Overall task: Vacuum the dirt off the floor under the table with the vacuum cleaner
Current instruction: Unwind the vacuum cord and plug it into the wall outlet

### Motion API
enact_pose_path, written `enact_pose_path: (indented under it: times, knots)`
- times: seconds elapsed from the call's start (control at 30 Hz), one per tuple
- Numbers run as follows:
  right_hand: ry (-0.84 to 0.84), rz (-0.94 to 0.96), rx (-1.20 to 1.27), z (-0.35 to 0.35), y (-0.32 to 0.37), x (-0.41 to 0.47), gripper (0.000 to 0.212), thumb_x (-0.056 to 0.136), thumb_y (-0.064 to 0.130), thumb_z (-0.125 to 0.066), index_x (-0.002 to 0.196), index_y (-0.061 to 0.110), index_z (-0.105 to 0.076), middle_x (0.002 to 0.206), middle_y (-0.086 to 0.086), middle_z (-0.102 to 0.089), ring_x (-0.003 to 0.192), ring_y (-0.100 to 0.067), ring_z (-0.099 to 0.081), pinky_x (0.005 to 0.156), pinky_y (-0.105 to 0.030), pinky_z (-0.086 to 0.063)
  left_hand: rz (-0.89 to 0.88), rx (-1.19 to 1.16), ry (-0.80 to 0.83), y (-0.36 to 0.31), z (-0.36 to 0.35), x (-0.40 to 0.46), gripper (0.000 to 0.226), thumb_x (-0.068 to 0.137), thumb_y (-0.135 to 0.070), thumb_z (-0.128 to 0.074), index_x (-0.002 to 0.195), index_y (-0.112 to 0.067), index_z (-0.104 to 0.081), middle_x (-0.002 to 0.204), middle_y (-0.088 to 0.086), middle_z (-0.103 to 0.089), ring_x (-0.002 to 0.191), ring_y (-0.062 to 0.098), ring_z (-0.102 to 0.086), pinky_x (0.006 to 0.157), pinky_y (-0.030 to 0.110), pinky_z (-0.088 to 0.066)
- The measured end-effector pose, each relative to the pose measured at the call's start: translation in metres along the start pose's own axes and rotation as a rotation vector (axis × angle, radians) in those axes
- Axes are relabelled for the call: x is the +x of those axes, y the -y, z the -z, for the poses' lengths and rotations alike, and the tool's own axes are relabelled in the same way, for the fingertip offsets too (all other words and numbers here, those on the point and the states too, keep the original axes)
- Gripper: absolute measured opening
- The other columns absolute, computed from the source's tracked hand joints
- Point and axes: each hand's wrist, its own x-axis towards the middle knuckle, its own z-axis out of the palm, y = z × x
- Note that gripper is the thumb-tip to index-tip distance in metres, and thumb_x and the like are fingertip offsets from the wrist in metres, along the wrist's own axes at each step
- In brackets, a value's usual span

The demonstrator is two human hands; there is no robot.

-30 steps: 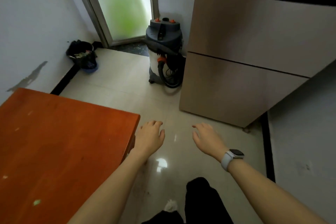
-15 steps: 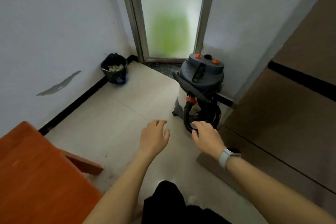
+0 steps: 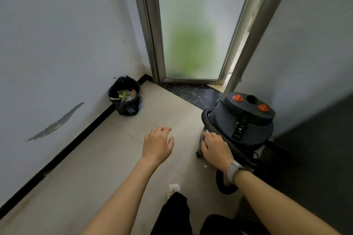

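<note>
Reach for the vacuum cleaner (image 3: 246, 124), standing by the glass door (image 3: 193, 25) against the right wall.

Head view: fetching step, cleaning not begun. Right hand (image 3: 214, 149) rests on the black hose (image 3: 227, 187) near the canister, fingers (image 3: 205, 140) spread, nothing grasped yet; left hand (image 3: 157, 146) hovers loose and empty above the floor (image 3: 114, 158). Next, I judge, a firm grip on the hose or handle, then pulling the machine tableward.

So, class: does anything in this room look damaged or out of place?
Yes. The left wall has a long grey scrape low down where paint has come off. The bin and vacuum cleaner stand upright.
</note>
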Motion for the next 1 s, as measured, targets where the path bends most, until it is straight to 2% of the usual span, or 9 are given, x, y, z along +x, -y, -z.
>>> enact_pose_path:
  times: [0.23,0.37,0.5,0.63,0.8,1.0]
  knots:
    - [-0.093,-0.185,0.098,0.032,-0.008,0.115,0.038,0.097,0.022,-0.041,0.134,0.015,-0.047,0.134,-0.003,-0.05,0.122,-0.022,-0.045,0.099,-0.034,-0.037,-0.169,0.029,0.088,-0.011,0.026,0.159,0.041,0.097,-0.033,-0.041,0.137,-0.02,-0.046,0.135,-0.001,-0.05,0.124,0.019,-0.045,0.099,0.031,-0.037]
    - [-0.154,-0.351,0.148,0.041,-0.046,0.179,0.037,0.097,0.022,-0.042,0.133,0.014,-0.048,0.133,-0.005,-0.05,0.123,-0.023,-0.045,0.1,-0.035,-0.038,-0.34,0.086,0.199,-0.043,0.015,0.243,0.042,0.098,-0.034,-0.039,0.139,-0.021,-0.042,0.138,-0.002,-0.047,0.125,0.017,-0.043,0.102,0.031,-0.035]
    - [-0.229,-0.513,0.204,0.053,-0.084,0.226,0.038,0.097,0.022,-0.042,0.133,0.013,-0.048,0.134,-0.006,-0.05,0.124,-0.024,-0.045,0.102,-0.035,-0.037,-0.549,0.157,0.261,-0.086,0.01,0.326,0.041,0.098,-0.033,-0.04,0.137,-0.019,-0.044,0.136,-0.001,-0.048,0.123,0.019,-0.045,0.099,0.031,-0.036]
    - [-0.311,-0.728,0.27,0.056,-0.112,0.235,0.038,0.096,0.02,-0.044,0.133,0.011,-0.049,0.133,-0.007,-0.051,0.124,-0.025,-0.045,0.102,-0.034,-0.037,-0.767,0.215,0.321,-0.132,0.006,0.381,0.042,0.097,-0.032,-0.041,0.137,-0.019,-0.045,0.136,0.001,-0.048,0.123,0.021,-0.046,0.099,0.031,-0.036]
    - [-0.4,-1.079,0.418,0.038,-0.139,0.223,0.042,0.095,0.021,-0.048,0.135,0.008,-0.045,0.135,-0.012,-0.048,0.125,-0.029,-0.046,0.1,-0.04,-0.041,-0.993,0.229,0.438,-0.179,-0.024,0.414,0.04,0.097,-0.027,-0.044,0.136,-0.017,-0.046,0.138,0.002,-0.048,0.124,0.025,-0.046,0.097,0.033,-0.036]
    - [-0.365,-1.4,0.526,-0.011,-0.158,0.229,0.061,0.093,0.035,-0.054,0.144,0.01,-0.031,0.138,-0.013,-0.041,0.128,-0.031,-0.04,0.098,-0.043,-0.041,-1.193,0.298,0.614,-0.215,-0.087,0.444,0.057,0.095,-0.027,-0.045,0.148,-0.019,-0.026,0.147,0.002,-0.033,0.132,0.026,-0.034,0.101,0.035,-0.031]
